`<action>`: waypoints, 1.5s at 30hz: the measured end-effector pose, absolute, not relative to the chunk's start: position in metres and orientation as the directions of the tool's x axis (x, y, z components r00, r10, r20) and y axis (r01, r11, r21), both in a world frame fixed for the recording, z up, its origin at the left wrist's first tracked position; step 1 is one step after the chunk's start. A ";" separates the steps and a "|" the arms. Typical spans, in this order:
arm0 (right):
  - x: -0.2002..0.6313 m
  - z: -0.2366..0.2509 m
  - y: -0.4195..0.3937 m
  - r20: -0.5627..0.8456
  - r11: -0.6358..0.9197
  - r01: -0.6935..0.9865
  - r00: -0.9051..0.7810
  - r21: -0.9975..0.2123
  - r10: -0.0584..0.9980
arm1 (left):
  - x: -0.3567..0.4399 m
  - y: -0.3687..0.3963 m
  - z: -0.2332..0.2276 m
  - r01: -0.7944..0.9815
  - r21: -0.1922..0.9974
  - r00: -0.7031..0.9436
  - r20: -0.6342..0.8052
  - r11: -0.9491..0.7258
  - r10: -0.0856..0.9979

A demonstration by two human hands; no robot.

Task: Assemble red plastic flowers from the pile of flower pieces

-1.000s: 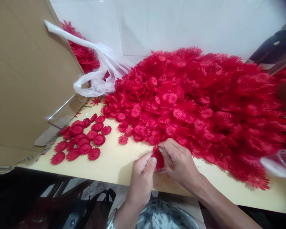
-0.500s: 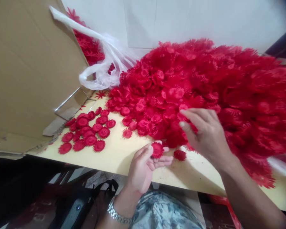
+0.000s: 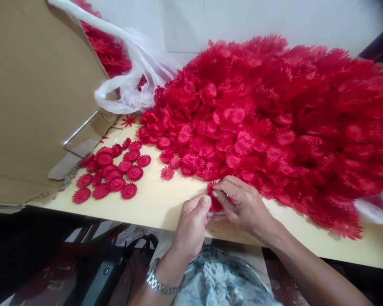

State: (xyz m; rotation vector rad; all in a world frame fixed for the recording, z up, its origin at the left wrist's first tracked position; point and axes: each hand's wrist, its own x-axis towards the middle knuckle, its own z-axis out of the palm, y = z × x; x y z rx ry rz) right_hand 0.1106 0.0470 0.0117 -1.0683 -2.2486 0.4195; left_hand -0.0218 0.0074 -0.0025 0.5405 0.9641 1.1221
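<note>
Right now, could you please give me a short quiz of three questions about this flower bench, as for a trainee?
1. True or false: both hands pinch one red flower piece at the table's near edge.
2. Which wrist wears the metal watch? A) left B) right
3. What stands left of the small group of flat red flowers?

Key: 1. True: left hand and right hand meet on it. 2. A. 3. A cardboard box; the big flower pile lies to the right.
</note>
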 end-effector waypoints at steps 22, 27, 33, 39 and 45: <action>0.141 0.048 0.080 0.646 0.467 0.880 -0.307 -0.087 0.699 | -0.029 0.007 0.006 -0.518 0.746 0.155 -0.400 0.419 0.903; 0.158 0.056 0.100 0.580 0.404 0.913 -0.298 -0.058 0.758 | -0.031 0.014 0.006 -0.623 0.607 0.247 -0.446 0.493 0.860; 0.125 0.037 0.063 0.392 0.592 0.690 -0.451 -0.417 0.802 | -0.025 0.014 0.006 -0.658 0.577 0.270 -0.419 0.484 0.867; 0.108 0.018 0.049 0.249 0.605 0.553 -0.586 -0.573 0.771 | -0.021 0.008 0.007 -0.584 0.695 0.212 -0.368 0.419 0.906; 0.109 0.019 0.048 0.314 0.625 0.545 -0.558 -0.559 0.768 | -0.023 0.007 -0.001 -0.468 0.806 0.152 -0.332 0.364 0.931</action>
